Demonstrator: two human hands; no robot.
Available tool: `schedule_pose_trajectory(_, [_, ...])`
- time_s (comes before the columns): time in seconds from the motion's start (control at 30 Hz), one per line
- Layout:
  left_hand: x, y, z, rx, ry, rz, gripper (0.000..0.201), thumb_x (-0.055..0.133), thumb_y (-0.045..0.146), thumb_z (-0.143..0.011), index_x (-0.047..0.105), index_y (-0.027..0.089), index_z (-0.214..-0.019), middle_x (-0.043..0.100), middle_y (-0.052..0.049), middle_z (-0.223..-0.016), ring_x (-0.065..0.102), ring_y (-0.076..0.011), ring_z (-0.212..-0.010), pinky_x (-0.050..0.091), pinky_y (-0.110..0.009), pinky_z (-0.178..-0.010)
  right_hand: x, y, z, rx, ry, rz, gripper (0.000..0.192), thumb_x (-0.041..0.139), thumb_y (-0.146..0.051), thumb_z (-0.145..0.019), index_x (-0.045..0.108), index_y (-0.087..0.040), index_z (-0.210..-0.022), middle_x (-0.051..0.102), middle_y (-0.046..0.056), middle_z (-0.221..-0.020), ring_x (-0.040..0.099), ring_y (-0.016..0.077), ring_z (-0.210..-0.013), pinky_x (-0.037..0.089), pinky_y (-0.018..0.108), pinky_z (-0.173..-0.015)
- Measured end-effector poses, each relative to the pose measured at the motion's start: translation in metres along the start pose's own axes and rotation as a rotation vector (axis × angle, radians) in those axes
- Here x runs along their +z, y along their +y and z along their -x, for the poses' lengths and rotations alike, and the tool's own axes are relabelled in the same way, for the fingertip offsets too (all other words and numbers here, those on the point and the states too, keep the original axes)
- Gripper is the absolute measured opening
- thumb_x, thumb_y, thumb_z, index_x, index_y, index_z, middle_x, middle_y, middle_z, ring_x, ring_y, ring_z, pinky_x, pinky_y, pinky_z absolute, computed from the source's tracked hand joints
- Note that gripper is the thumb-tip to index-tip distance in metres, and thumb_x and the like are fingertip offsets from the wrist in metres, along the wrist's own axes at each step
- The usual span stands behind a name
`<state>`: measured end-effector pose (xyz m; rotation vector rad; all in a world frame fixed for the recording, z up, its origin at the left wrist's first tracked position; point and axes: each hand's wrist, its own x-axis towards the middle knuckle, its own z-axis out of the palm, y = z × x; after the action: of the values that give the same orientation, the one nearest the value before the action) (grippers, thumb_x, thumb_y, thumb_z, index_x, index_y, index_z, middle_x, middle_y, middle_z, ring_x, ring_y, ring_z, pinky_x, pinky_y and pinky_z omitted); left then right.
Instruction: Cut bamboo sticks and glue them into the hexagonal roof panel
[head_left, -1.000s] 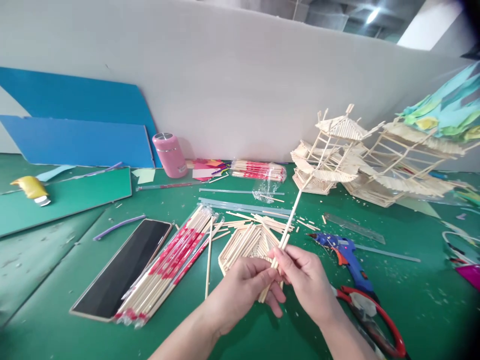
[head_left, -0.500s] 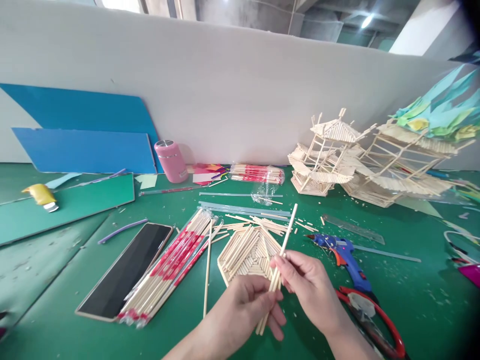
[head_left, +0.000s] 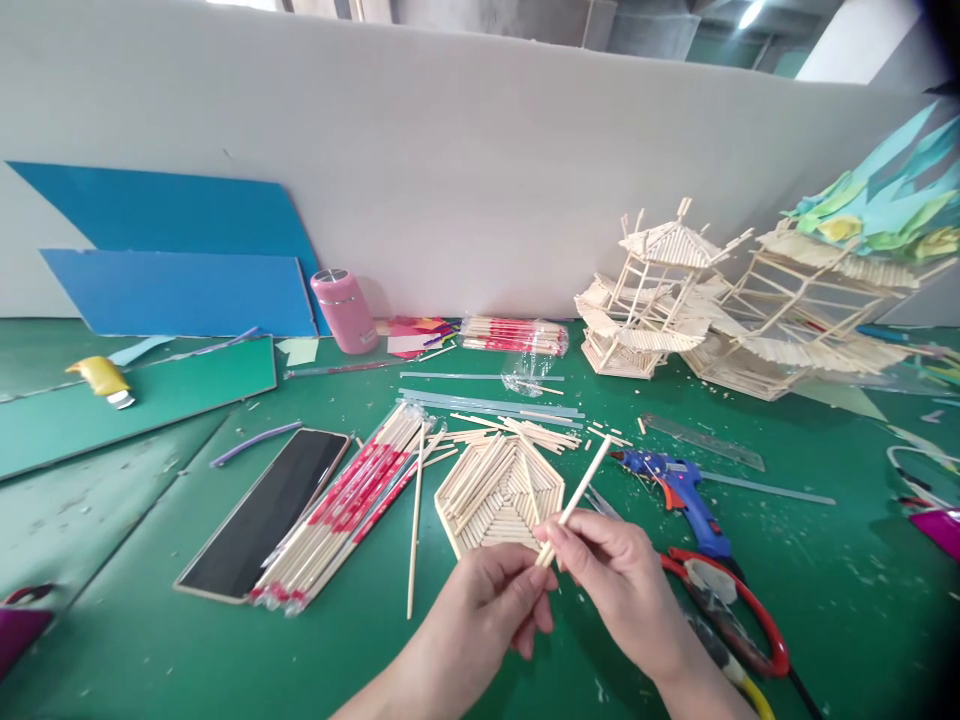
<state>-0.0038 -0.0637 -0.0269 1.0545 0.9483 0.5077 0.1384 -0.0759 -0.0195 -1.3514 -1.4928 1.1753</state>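
My left hand (head_left: 495, 610) is closed around the lower part of a pale, round wooden stick (head_left: 586, 478), its fingertips pinching near the end. Higher up, my right hand (head_left: 619, 580) grips the same stick between thumb and fingers. The stick tilts up and to the right, and its lower end is hidden by my fingers; whether a second stick is in there I cannot tell. Just beyond my hands lies an octagonal tray made of wooden sticks (head_left: 499, 535), with several loose cut sticks (head_left: 486, 480) in it.
A blue glue gun (head_left: 686, 490) and red-handled pliers (head_left: 772, 625) are at the right. Left are wrapped stick bundles (head_left: 352, 500), a phone (head_left: 262, 515) and a single stick (head_left: 415, 530). Behind stand a pink bottle (head_left: 346, 312) and stick-built pavilions (head_left: 664, 300).
The held stick has tilted further right and its top is lower. Stick ends that stuck out below my left hand no longer show. The view has shifted slightly.
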Motion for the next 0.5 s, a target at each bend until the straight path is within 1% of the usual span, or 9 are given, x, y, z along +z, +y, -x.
schedule_pose_trajectory(0.07, [0.003, 0.001, 0.001, 0.016, 0.006, 0.019, 0.035, 0.051, 0.045, -0.076, 0.056, 0.012, -0.065, 0.054, -0.001, -0.058, 0.043, -0.0078, -0.046, 0.032, -0.021, -0.048, 0.003, 0.003, 0.004, -0.013, -0.022, 0.023, 0.031, 0.043, -0.031, -0.086, 0.049, -0.017, -0.059, 0.043, -0.003, -0.057, 0.043, 0.0107, -0.056, 0.034, 0.022, -0.053])
schedule_pose_trajectory(0.13, [0.006, 0.0, 0.001, 0.04, 0.027, 0.046, 0.037, 0.051, 0.046, -0.075, 0.055, 0.012, -0.06, 0.051, 0.0, -0.057, 0.043, -0.0078, -0.047, 0.033, -0.021, -0.049, 0.006, 0.007, 0.007, -0.04, -0.016, 0.063, 0.03, 0.041, -0.029, -0.087, 0.05, -0.017, -0.06, 0.046, -0.002, -0.059, 0.047, 0.0119, -0.059, 0.035, 0.023, -0.056])
schedule_pose_trajectory(0.23, [0.008, -0.004, 0.001, 0.051, 0.064, 0.051, 0.04, 0.052, 0.048, -0.074, 0.056, 0.013, -0.055, 0.048, 0.001, -0.051, 0.038, -0.0072, -0.044, 0.029, -0.02, -0.046, 0.01, 0.01, 0.009, -0.059, 0.002, 0.128, 0.031, 0.04, -0.029, -0.088, 0.051, -0.018, -0.061, 0.048, -0.001, -0.061, 0.05, 0.013, -0.061, 0.037, 0.024, -0.058])
schedule_pose_trajectory(0.3, [0.007, -0.007, 0.0, 0.041, 0.054, 0.069, 0.041, 0.052, 0.047, -0.074, 0.057, 0.012, -0.055, 0.047, 0.001, -0.049, 0.037, -0.007, -0.043, 0.027, -0.021, -0.045, 0.007, 0.01, 0.011, -0.049, -0.002, 0.138, 0.029, 0.04, -0.031, -0.087, 0.053, -0.019, -0.065, 0.052, 0.0, -0.064, 0.052, 0.014, -0.064, 0.04, 0.024, -0.06])
schedule_pose_trajectory(0.37, [0.005, -0.01, -0.001, 0.018, 0.059, 0.135, 0.036, 0.055, 0.043, -0.074, 0.06, 0.011, -0.057, 0.049, 0.001, -0.049, 0.037, -0.0066, -0.043, 0.026, -0.021, -0.045, -0.004, 0.013, 0.016, -0.011, 0.027, 0.16, 0.021, 0.041, -0.034, -0.086, 0.056, -0.02, -0.079, 0.056, 0.001, -0.07, 0.055, 0.0153, -0.068, 0.043, 0.023, -0.062])
schedule_pose_trajectory(0.4, [0.004, -0.01, -0.002, 0.006, 0.07, 0.184, 0.032, 0.057, 0.04, -0.073, 0.061, 0.011, -0.059, 0.05, 0.0, -0.05, 0.038, -0.0062, -0.042, 0.026, -0.02, -0.045, -0.013, 0.016, 0.02, 0.016, 0.067, 0.195, 0.02, 0.042, -0.035, -0.085, 0.055, -0.021, -0.089, 0.057, 0.001, -0.073, 0.056, 0.0158, -0.07, 0.044, 0.023, -0.062])
schedule_pose_trajectory(0.43, [0.003, -0.01, -0.003, -0.005, 0.087, 0.237, 0.028, 0.058, 0.037, -0.073, 0.061, 0.011, -0.062, 0.052, 0.0, -0.051, 0.039, -0.0059, -0.042, 0.026, -0.02, -0.046, -0.023, 0.021, 0.026, 0.04, 0.124, 0.257, 0.022, 0.043, -0.037, -0.085, 0.053, -0.022, -0.097, 0.059, 0.002, -0.076, 0.056, 0.0161, -0.071, 0.045, 0.024, -0.063])
schedule_pose_trajectory(0.47, [0.001, -0.01, -0.004, -0.011, 0.105, 0.287, 0.025, 0.059, 0.034, -0.073, 0.061, 0.011, -0.063, 0.054, 0.0, -0.053, 0.04, -0.0057, -0.043, 0.027, -0.02, -0.046, -0.034, 0.027, 0.033, 0.062, 0.187, 0.349, 0.025, 0.044, -0.038, -0.084, 0.052, -0.022, -0.101, 0.059, 0.002, -0.076, 0.057, 0.0163, -0.068, 0.046, 0.024, -0.061])
schedule_pose_trajectory(0.5, [0.0, -0.009, -0.005, -0.013, 0.117, 0.328, 0.022, 0.059, 0.031, -0.073, 0.061, 0.011, -0.064, 0.055, -0.001, -0.055, 0.041, -0.0056, -0.043, 0.028, -0.02, -0.047, -0.045, 0.034, 0.042, 0.073, 0.24, 0.456, 0.026, 0.045, -0.039, -0.082, 0.053, -0.022, -0.1, 0.059, 0.003, -0.077, 0.057, 0.0168, -0.067, 0.047, 0.025, -0.061])
